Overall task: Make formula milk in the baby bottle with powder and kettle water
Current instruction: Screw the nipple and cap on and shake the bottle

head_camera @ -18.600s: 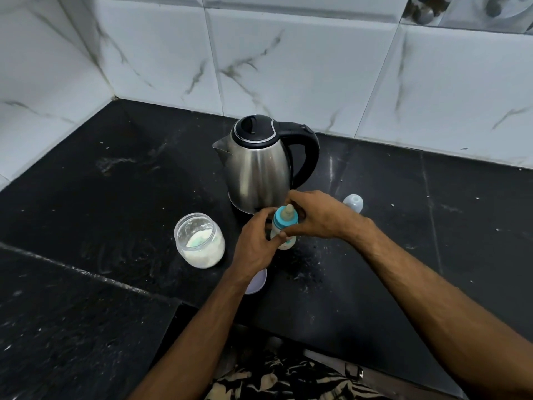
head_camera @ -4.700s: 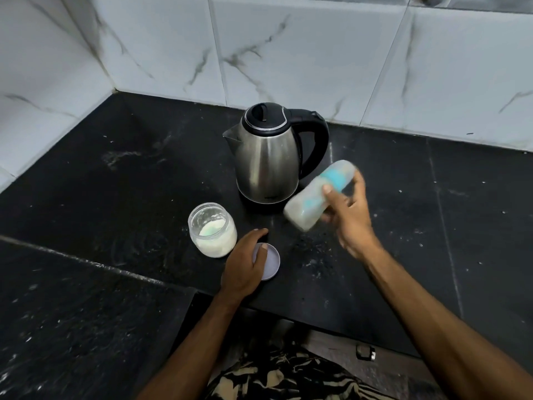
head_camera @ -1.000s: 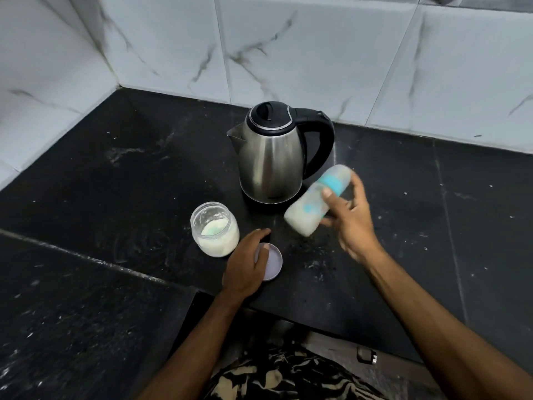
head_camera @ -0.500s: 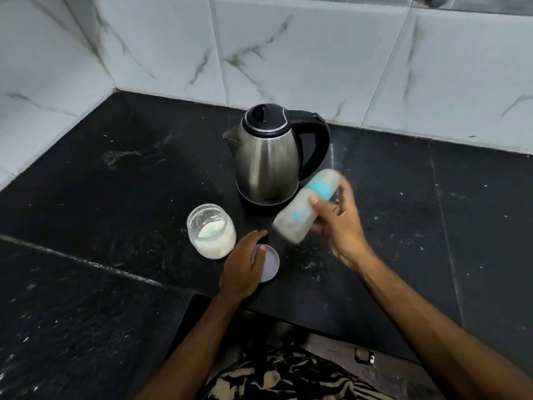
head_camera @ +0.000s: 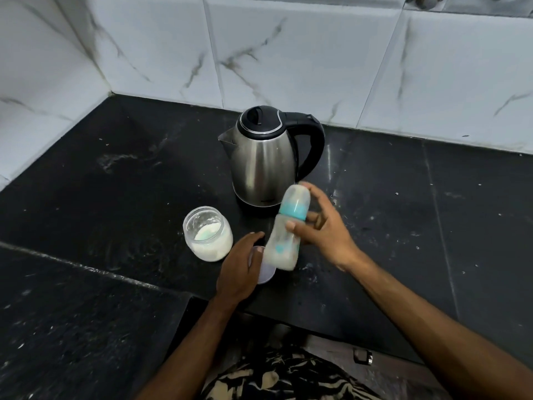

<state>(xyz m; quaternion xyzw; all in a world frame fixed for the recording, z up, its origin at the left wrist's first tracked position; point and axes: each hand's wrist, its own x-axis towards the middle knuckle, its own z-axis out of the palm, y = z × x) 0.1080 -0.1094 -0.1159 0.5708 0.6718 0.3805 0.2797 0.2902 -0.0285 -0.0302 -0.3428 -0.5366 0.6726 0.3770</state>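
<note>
Black stone counter under marble-tiled wall; steel kettle upright at back, lid shut; open powder jar left of it, about half full; baby bottle capped, tilted, blurred, cloudy inside — lifted in right hand, thumb and fingers wrapped round its middle; left hand palm-down, fingers together, resting on jar lid. Step in hand, judging by blur: shaking to mix. Next: check for lumps, set bottle upright, recap jar.
</note>
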